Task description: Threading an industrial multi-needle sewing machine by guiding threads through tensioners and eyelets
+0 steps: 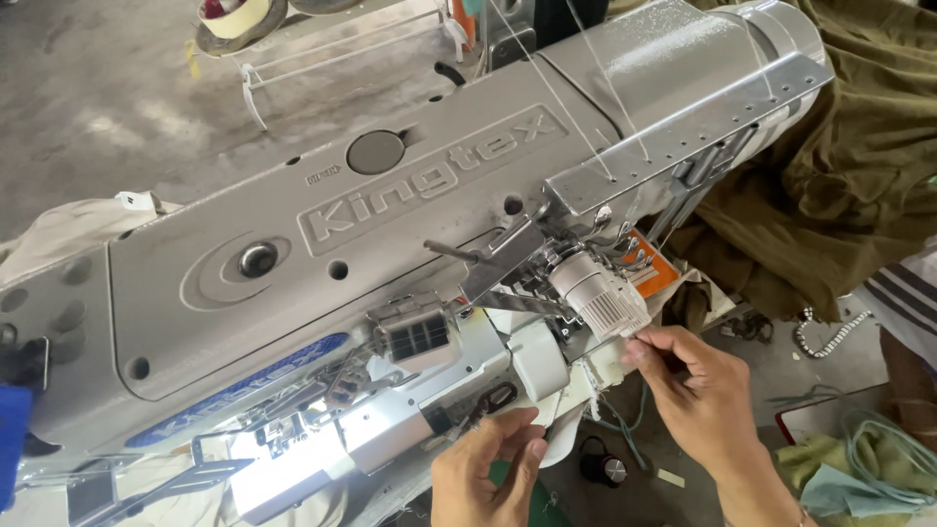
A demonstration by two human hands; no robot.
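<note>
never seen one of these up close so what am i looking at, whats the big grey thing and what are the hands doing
This single picture comes from a camera worn on the person's head, looking down at their hands. The large grey metal industrial sewing machine fills most of the view, with thin white threads running across its top. The right hand pinches something thin, too small to name, beside the small white ribbed cylinder at the machine's end. The left hand rests on the pale cloth under the machine's bright lit needle area. An olive-green heap of fabric lies behind to the right, and pale green cloth pieces lie at lower right.
</note>
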